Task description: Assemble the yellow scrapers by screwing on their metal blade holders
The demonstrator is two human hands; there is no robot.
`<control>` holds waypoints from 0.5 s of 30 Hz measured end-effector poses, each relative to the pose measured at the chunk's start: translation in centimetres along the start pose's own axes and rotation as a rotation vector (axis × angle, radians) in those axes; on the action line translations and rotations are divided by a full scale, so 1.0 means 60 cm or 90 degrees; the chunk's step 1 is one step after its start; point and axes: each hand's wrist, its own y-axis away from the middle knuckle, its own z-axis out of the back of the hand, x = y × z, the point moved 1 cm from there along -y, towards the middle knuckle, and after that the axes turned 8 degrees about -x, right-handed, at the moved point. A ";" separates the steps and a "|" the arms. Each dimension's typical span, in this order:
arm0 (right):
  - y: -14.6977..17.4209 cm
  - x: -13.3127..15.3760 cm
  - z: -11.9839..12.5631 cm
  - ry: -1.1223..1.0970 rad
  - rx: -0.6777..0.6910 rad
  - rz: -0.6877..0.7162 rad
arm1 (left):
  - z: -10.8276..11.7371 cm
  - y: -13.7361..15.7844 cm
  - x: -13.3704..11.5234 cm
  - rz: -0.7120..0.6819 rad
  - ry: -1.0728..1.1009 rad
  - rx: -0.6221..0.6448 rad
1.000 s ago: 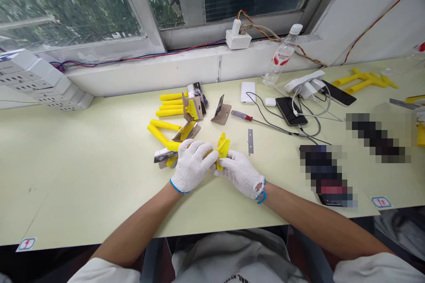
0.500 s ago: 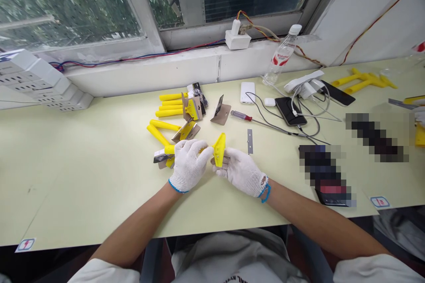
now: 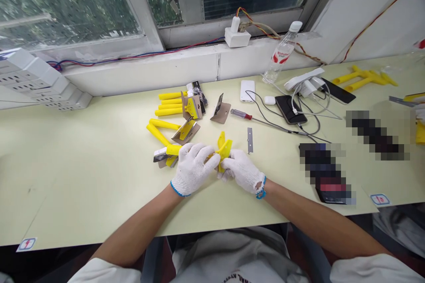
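My left hand, in a white knit glove, is closed around the handle of a yellow scraper. At the scraper's head, a yellow cover plate stands at an angle to the other yellow part, and my gloved right hand pinches it at its lower end. My fingers hide where the two parts meet. A flat metal blade with holes lies just beyond my right hand. Farther back are a screwdriver with a clear and red handle and a folded card sleeve.
Several yellow scrapers, some in card sleeves, lie behind my left hand. To the right are phones, cables, a power bank and a water bottle. White boxes are stacked at the left. Another person's gloved hand shows at the right edge.
My right hand has turned and closed its fingers on the yellow cover plate. The plate now sticks out at an angle from the scraper's head. My left hand keeps hold of the handle.
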 end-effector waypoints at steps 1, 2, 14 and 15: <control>-0.001 -0.003 0.001 -0.034 0.005 -0.012 | -0.001 0.001 0.000 0.006 0.000 -0.006; -0.002 -0.006 0.001 -0.083 0.011 -0.037 | -0.003 0.002 0.002 0.017 0.000 -0.011; -0.057 -0.005 0.093 -0.001 -0.186 0.140 | -0.015 0.002 0.026 0.073 0.026 -0.033; -0.062 0.000 0.109 0.035 -0.219 0.177 | -0.015 0.002 0.024 0.062 0.035 -0.022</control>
